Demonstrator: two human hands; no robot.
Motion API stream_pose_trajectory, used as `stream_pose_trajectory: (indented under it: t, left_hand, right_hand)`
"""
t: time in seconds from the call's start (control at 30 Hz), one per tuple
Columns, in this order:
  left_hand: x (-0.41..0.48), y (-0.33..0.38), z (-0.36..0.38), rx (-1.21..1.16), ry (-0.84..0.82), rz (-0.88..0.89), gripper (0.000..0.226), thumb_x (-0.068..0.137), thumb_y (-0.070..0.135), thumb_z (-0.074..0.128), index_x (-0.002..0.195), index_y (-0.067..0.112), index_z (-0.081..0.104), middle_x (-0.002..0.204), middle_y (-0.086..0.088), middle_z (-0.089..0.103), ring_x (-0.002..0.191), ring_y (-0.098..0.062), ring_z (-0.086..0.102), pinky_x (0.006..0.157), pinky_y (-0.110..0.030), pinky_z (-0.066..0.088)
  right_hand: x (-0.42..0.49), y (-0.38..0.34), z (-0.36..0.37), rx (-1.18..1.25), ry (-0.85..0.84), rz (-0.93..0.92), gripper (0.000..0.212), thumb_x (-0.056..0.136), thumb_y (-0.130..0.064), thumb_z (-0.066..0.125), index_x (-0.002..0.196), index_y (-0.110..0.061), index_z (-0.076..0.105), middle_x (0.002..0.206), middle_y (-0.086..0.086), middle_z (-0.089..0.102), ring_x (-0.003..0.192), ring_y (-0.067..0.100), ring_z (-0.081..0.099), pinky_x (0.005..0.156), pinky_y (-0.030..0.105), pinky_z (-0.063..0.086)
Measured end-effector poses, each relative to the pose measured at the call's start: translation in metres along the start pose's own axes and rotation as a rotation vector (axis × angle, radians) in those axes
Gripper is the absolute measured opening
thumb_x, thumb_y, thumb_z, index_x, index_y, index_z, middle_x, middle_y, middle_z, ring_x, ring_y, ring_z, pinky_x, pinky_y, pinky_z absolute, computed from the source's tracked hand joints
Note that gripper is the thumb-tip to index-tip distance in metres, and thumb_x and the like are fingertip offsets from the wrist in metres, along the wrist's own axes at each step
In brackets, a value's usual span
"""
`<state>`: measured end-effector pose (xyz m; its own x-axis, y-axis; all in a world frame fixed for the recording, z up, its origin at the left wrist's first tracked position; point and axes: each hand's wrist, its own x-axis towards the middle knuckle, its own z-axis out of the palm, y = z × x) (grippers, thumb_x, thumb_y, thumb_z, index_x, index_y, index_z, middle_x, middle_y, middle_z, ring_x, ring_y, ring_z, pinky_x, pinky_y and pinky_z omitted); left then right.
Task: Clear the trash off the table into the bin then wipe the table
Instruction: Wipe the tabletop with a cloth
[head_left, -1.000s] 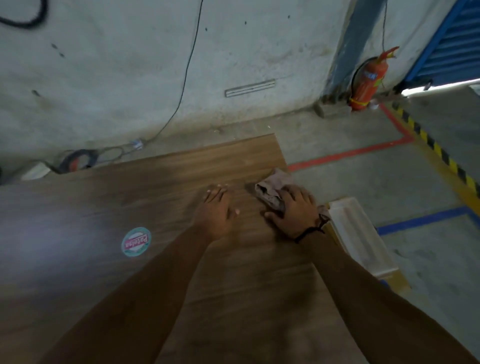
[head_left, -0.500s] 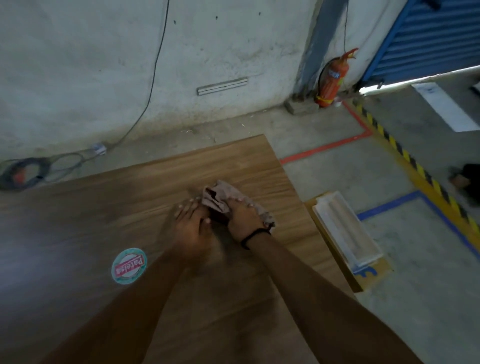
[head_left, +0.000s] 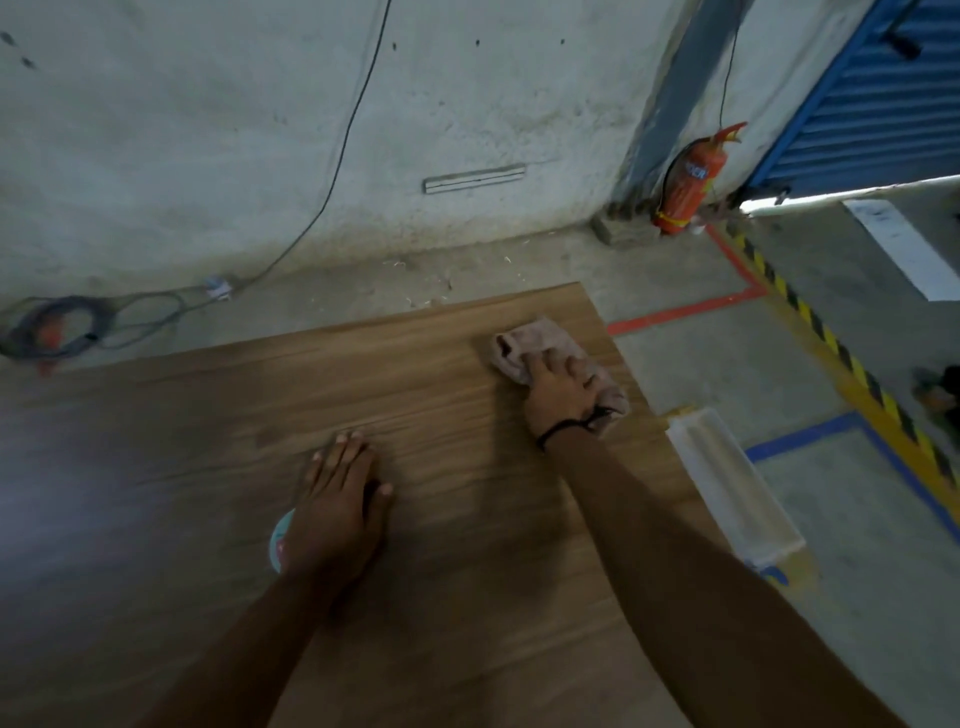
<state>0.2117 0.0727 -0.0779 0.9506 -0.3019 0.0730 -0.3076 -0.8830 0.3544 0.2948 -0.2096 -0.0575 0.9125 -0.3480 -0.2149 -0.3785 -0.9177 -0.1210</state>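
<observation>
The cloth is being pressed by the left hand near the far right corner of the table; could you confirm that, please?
Not quite: in the head view the right hand presses the cloth near the far right corner of the table; the left hand lies flat on the bare tabletop.

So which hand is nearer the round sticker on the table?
Left. The left hand lies flat, partly covering the sticker; the right hand presses the cloth near the far right corner of the table, away from the sticker.
</observation>
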Motion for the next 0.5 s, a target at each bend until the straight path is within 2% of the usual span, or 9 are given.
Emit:
stream_pose_trajectory:
  t: [0.1,0.17,0.23,0.3,0.37,0.43,0.5]
  left_hand:
    - [0.001,-0.001,0.002,0.009,-0.014,0.015,0.059,0.091,0.042,0.035,0.134,0.004,0.048,0.146,-0.015,0.042,0.139,-0.027,0.032,0.116,-0.039,0.014]
    - [0.001,0.0,0.002,0.012,-0.017,0.016,0.059,0.091,0.042,0.034,0.135,0.004,0.048,0.147,-0.015,0.041,0.14,-0.026,0.031,0.117,-0.038,0.013]
    - [0.0,-0.002,0.003,0.02,-0.018,0.015,0.059,0.092,0.043,0.033,0.136,0.006,0.047,0.148,-0.013,0.039,0.141,-0.024,0.028,0.117,-0.038,0.013]
    - [0.0,-0.003,0.005,0.03,-0.021,0.009,0.059,0.093,0.044,0.031,0.138,0.007,0.045,0.15,-0.011,0.038,0.142,-0.021,0.025,0.118,-0.037,0.012]
    - [0.0,-0.004,0.005,0.022,-0.011,0.013,0.058,0.094,0.044,0.031,0.139,0.008,0.043,0.15,-0.011,0.037,0.143,-0.02,0.024,0.118,-0.037,0.012]
    - [-0.001,-0.003,0.006,0.006,0.0,0.024,0.057,0.095,0.042,0.033,0.139,0.008,0.043,0.15,-0.012,0.038,0.143,-0.021,0.025,0.118,-0.037,0.013]
    - [-0.001,-0.001,0.005,-0.005,0.004,0.019,0.055,0.095,0.041,0.033,0.138,0.007,0.044,0.149,-0.012,0.038,0.142,-0.022,0.026,0.118,-0.036,0.011]
  right_hand:
    - [-0.036,-0.065,0.012,0.049,-0.076,-0.284,0.047,0.097,-0.021,0.032,0.142,-0.032,0.033,0.155,0.005,0.025,0.143,0.034,0.015,0.113,0.061,0.008]
    - [-0.049,-0.092,0.004,0.233,-0.104,-0.362,0.057,0.089,-0.01,0.041,0.141,-0.034,0.039,0.15,0.009,0.037,0.14,0.034,0.028,0.115,0.056,0.017]
    - [-0.04,-0.092,-0.018,0.427,0.002,-0.269,0.063,0.084,-0.002,0.044,0.138,-0.034,0.044,0.137,0.012,0.052,0.127,0.034,0.046,0.105,0.045,0.038]
    - [-0.012,-0.072,-0.041,0.366,0.178,-0.14,0.06,0.087,-0.003,0.044,0.139,-0.033,0.043,0.132,0.012,0.054,0.121,0.033,0.051,0.096,0.042,0.043]
    - [0.027,-0.038,-0.057,0.237,0.239,-0.042,0.059,0.089,-0.006,0.041,0.14,-0.034,0.04,0.145,0.009,0.043,0.132,0.032,0.039,0.105,0.049,0.036]
    - [0.062,-0.009,-0.055,0.164,0.141,0.066,0.058,0.089,-0.011,0.04,0.139,-0.039,0.036,0.155,0.006,0.027,0.142,0.035,0.02,0.111,0.063,0.018]
    - [0.081,0.004,-0.039,0.117,0.041,0.127,0.052,0.092,-0.018,0.037,0.137,-0.044,0.035,0.157,0.008,0.021,0.144,0.038,0.011,0.109,0.07,0.006]
